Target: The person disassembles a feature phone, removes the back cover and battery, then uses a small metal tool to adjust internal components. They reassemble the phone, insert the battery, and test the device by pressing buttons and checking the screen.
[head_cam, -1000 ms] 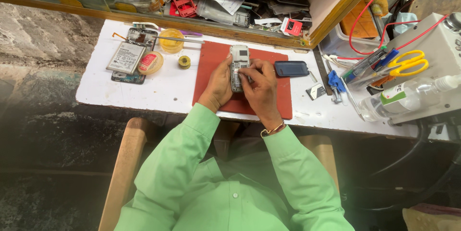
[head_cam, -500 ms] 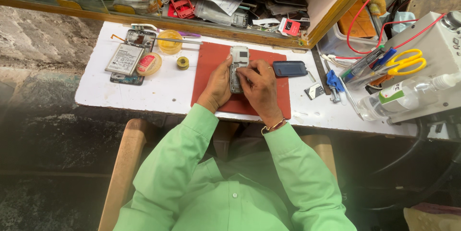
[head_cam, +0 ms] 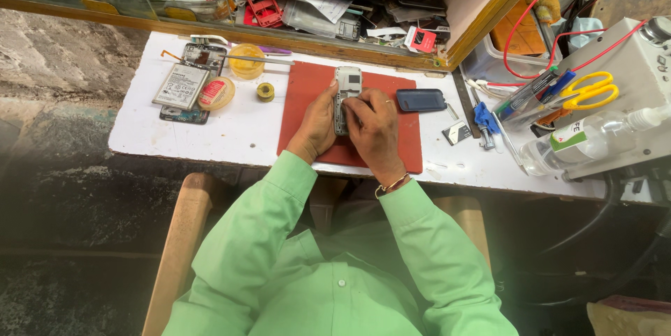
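A small grey keypad phone (head_cam: 347, 88) with its cover off lies on the red work mat (head_cam: 307, 84). My left hand (head_cam: 318, 123) grips its left side. My right hand (head_cam: 374, 126) holds the right side, fingers pressing on the lower part of the phone. A dark blue back cover (head_cam: 421, 100) rests on the mat just right of my hands. Both arms wear light green sleeves.
On the white table (head_cam: 231, 133), an opened smartphone with a battery (head_cam: 184, 84), a pink tape roll (head_cam: 216, 93), a yellow dish (head_cam: 246, 61) and a small solder spool (head_cam: 265, 91) sit left. Yellow scissors (head_cam: 587, 91), a clear bottle (head_cam: 587, 139) and a blue tool (head_cam: 486, 123) lie right.
The view has shifted slightly. My hands stay on the phone with only small finger movements.
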Motion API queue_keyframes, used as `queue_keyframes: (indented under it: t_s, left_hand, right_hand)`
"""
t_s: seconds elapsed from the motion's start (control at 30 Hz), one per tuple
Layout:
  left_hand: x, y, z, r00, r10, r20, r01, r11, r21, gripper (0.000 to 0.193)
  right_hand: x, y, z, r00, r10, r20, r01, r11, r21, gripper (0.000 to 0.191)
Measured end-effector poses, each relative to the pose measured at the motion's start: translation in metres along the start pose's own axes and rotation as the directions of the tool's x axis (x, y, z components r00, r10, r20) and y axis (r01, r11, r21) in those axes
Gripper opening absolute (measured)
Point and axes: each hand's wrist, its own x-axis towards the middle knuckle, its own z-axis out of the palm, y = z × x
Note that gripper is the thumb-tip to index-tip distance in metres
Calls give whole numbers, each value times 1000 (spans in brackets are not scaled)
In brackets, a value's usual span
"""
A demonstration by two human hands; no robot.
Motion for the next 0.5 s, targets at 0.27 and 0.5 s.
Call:
queue_keyframes:
  t_s: [0.27,0.5]
  left_hand:
    - [1,-1,2,1000,-18,-20,18,1000,14,46]
    - [0,0,4,999,-31,-20,32,999,25,47]
  right_hand:
    - [1,-5,-3,1000,-24,-4,24,1000,-3,16]
    - [3,-4,-4,998,-66,12,66,998,-14,17]
